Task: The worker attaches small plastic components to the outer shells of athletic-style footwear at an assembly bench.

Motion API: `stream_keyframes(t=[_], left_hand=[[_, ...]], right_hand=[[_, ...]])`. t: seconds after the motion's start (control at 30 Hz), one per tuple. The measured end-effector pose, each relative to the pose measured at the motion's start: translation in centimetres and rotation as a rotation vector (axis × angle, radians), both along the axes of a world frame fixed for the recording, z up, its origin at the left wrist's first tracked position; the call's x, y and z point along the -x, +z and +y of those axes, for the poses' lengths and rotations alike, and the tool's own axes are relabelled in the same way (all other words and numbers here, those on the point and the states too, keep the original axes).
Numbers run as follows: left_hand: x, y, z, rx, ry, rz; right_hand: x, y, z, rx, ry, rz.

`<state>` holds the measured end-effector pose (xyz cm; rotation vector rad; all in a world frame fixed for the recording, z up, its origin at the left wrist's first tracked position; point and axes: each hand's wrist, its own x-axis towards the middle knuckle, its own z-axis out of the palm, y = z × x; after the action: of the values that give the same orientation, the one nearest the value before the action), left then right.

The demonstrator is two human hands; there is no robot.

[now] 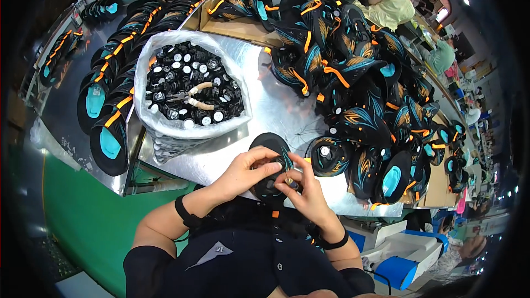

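A black shoe (pixel 269 142) with blue lines is held upright close to my body, at the near edge of the metal table. My left hand (pixel 249 172) closes on its upper, thumb and fingers pressed together at the middle. Against the same spot, my right hand (pixel 305 189) has its fingers curled round a small dark tool (pixel 291 182) with a yellowish end; most of it is hidden in the fist. What the fingertips touch on the shoe is too small to make out. Just right lies another shoe (pixel 329 155) with a round dial on it.
A clear plastic bag (pixel 144 95) of black dials with white caps stands on the left, pliers (pixel 200 99) with wrapped handles on top. Shoes with orange loops (pixel 359 121) are heaped at right; rows of similar shoes (pixel 110 142) line the left. Other people (pixel 389 8) sit farther back.
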<state>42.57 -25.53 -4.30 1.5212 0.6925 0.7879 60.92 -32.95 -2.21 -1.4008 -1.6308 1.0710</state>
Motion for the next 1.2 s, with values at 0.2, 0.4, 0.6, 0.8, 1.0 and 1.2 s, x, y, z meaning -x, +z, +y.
stream_keyframes(t=[0.2, 0.4, 0.6, 0.8, 1.0, 1.2], left_hand=[[0.6, 0.9, 0.6, 0.596, -0.219, -0.27], [0.4, 0.8, 1.0, 0.627, -0.363, -0.358], [0.5, 0.3, 1.5, 0.734, -0.488, -0.258], [0.5, -0.1, 2.0, 0.736, -0.53, -0.272], [0.4, -0.6, 2.2, 0.777, -0.551, -0.281], [0.4, -0.7, 2.3, 0.78, -0.549, -0.263]], right_hand=[[-1.0, 0.1, -1.1, -0.116, 0.016, -0.033], [-2.0, -0.6, 1.8, -0.195, -0.257, 0.164], [-0.9, -1.2, 4.5, -0.071, -0.267, 0.214], [-1.0, -1.5, 4.7, -0.095, -0.195, 0.141], [-1.2, -1.5, 4.8, -0.102, -0.153, 0.106], [-1.2, -1.8, 4.8, -0.096, -0.144, 0.136]])
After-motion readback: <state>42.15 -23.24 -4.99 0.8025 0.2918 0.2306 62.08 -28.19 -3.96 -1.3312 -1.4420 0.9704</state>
